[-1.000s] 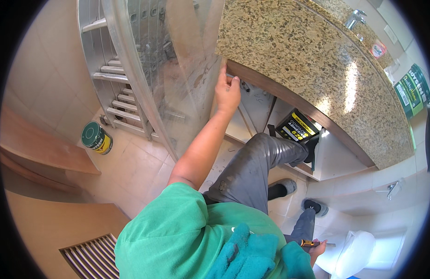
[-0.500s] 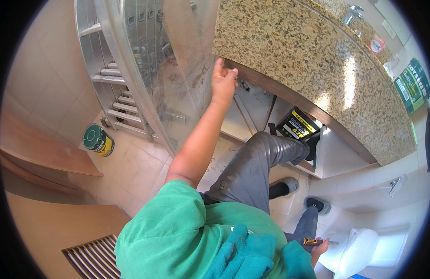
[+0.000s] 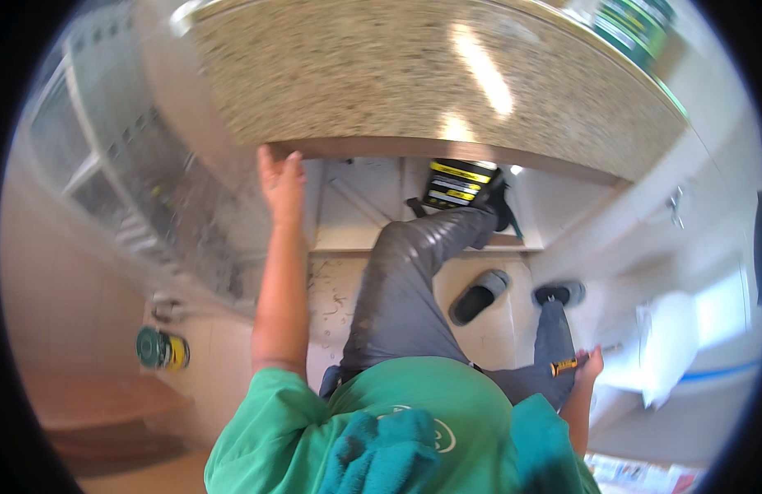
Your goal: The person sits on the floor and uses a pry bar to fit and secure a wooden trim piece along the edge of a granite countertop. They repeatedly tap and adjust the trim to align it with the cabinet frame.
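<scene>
My left hand (image 3: 282, 185) reaches forward to the near left corner of a speckled granite countertop (image 3: 348, 78). Its fingers are apart and touch the brown wooden strip (image 3: 356, 148) under the stone; it holds nothing. Low at my right side, my right hand (image 3: 591, 365) is closed around a hand tool with a yellow-and-black handle (image 3: 563, 366). A slim metal end sticks out past the fist, too blurred to tell its exact kind. Beneath the counter, a black-and-yellow can (image 3: 456, 183) stands in the open cabinet (image 3: 360, 198), beside my raised foot.
A loose grey slipper (image 3: 480, 296) lies on the tiled floor. An aluminium ladder (image 3: 80, 123) stands behind a glass panel at left, with a green-lidded can (image 3: 161, 348) below. A green tub (image 3: 632, 29) sits on the counter's far right. A white plastic bag (image 3: 667, 346) hangs at right.
The view has swung round, so the countertop now lies straight across. My left hand stays at the counter's corner with its fingers spread more. My right hand still holds the tool.
</scene>
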A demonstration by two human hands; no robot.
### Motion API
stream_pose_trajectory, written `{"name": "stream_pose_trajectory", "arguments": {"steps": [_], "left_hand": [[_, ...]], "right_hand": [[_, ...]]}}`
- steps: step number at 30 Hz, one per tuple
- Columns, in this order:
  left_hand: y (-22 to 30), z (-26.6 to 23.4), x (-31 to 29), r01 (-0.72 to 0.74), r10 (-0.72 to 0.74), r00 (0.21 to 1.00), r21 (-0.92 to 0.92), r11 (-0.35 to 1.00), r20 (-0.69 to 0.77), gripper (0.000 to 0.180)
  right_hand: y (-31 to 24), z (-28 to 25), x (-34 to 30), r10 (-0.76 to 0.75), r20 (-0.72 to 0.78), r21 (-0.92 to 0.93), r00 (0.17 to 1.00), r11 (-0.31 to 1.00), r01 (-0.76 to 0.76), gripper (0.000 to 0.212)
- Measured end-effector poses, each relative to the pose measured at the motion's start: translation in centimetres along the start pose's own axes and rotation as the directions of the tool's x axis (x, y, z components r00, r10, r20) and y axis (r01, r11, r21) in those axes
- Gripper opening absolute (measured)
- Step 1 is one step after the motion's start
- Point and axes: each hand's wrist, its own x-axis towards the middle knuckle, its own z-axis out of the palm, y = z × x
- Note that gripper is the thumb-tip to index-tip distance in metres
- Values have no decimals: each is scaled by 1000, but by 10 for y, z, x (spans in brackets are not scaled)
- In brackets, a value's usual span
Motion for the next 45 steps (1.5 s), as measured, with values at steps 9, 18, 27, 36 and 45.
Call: {"name": "stream_pose_trajectory", "arguments": {"steps": [9,18,27,36,45], "left_hand": [[-30,44,-100,96,-107,989,113,989,99,45],[-95,90,-217,281,-392,729,277,919,561,23],[-114,130,-289,136,-452,292,431,892,843,31],[-116,134,-331,-386,-519,-93,449,805,850,33],[-128,131,-333,-495,-584,-160,447,745,795,31]], "right_hand": [[-4,17,-30,-17,-88,24,996,1000,19,41],[-14,23,-46,24,-82,38,996,999,-21,40],[-8,12,-38,35,-90,-28,995,999,-37,39],[-8,9,-31,86,-93,-10,992,996,-87,38],[-11,17,-31,108,-100,-53,989,992,-114,38]]}}
